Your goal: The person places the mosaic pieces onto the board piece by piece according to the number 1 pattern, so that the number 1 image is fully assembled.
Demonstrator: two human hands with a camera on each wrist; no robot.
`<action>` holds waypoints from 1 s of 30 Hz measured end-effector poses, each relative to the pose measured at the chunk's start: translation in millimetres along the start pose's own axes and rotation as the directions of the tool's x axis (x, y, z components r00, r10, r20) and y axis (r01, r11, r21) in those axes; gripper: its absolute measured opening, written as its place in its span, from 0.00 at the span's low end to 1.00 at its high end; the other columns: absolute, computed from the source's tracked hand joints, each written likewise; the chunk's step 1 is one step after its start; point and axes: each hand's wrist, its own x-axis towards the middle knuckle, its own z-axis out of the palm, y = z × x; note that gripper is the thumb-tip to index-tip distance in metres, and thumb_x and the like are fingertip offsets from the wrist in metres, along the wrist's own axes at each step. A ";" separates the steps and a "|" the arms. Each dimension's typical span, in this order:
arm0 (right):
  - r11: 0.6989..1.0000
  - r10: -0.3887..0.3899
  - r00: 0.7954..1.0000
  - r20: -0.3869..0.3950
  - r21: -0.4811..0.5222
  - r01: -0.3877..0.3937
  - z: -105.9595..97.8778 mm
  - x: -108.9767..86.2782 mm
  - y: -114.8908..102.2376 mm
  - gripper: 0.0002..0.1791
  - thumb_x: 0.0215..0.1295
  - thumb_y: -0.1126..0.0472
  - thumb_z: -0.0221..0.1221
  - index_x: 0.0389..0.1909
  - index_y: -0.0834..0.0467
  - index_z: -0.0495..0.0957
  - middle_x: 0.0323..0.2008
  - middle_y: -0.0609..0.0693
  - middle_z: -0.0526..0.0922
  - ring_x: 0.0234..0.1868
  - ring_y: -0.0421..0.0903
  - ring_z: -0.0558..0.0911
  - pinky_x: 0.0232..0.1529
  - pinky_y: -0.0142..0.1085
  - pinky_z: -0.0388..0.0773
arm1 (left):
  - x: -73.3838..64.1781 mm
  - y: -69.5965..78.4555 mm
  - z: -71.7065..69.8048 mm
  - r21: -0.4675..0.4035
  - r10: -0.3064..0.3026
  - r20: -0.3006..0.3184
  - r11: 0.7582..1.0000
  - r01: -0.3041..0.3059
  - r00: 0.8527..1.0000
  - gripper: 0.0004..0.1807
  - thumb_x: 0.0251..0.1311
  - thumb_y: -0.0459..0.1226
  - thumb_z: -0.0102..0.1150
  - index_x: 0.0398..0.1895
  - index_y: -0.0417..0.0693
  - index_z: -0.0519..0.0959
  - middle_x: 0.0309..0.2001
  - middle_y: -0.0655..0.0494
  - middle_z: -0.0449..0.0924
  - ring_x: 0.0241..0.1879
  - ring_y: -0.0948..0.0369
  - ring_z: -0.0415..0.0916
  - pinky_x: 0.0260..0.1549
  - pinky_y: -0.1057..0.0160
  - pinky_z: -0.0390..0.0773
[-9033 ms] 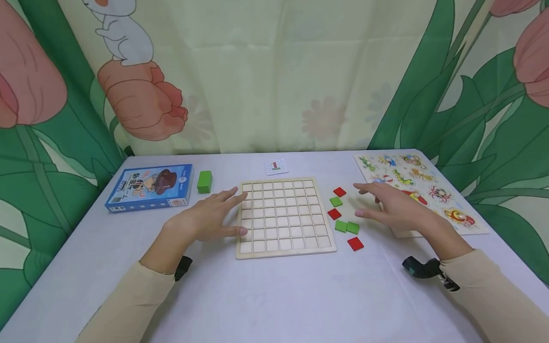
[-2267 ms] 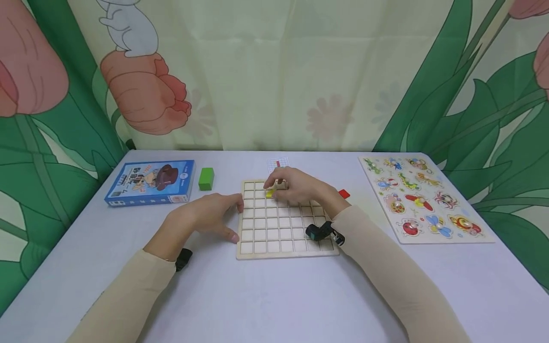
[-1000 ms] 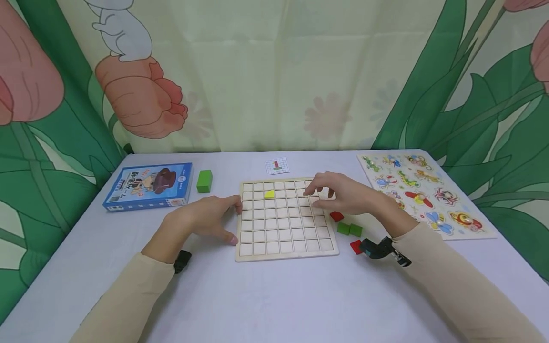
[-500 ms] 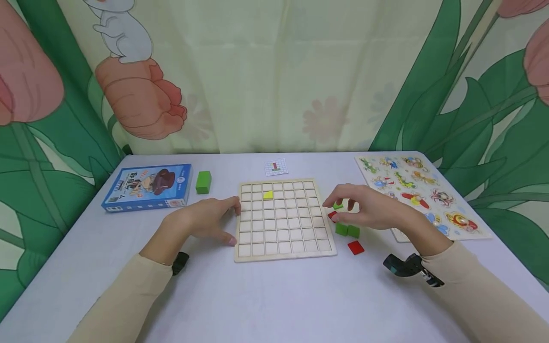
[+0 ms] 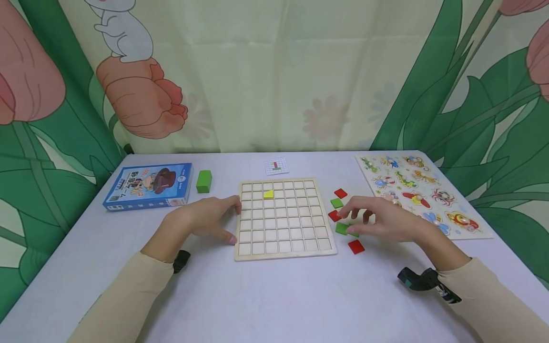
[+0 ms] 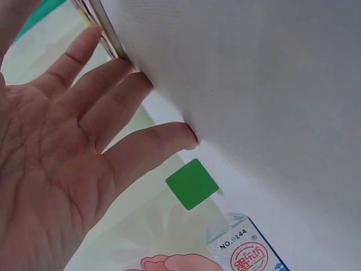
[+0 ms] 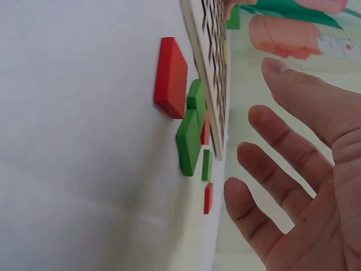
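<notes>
A wooden grid board lies mid-table, with a yellow tile in one cell near its far left. My left hand rests at the board's left edge, fingers spread; in the left wrist view its fingertips touch the white surface. To the board's right lie red tiles and green tiles. My right hand hangs over them, thumb and fingers apart, holding nothing. It partly covers one green tile in the head view. In the right wrist view the fingers stand clear of the green tiles.
A blue picture box and a green block stand at the left. Behind the board lies a small printed grid card. A picture board with insects lies at the right. A printed curtain hangs behind the table.
The yellow tile is now on the board, where my right hand was earlier. That hand has since moved right, over the loose tiles. My left hand stays at the board's left edge.
</notes>
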 end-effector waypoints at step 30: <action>0.994 0.061 0.988 0.143 0.080 -0.073 9.5 -28.2 10.4 0.24 0.59 0.48 0.75 0.56 0.45 0.81 0.44 0.40 0.83 0.39 0.44 0.80 0.38 0.34 0.76 | -0.9 -2.3 0.5 -0.013 0.031 -0.009 0.999 -0.031 0.999 0.36 0.46 0.58 0.80 0.55 0.62 0.69 0.53 0.51 0.76 0.45 0.54 0.72 0.47 0.52 0.73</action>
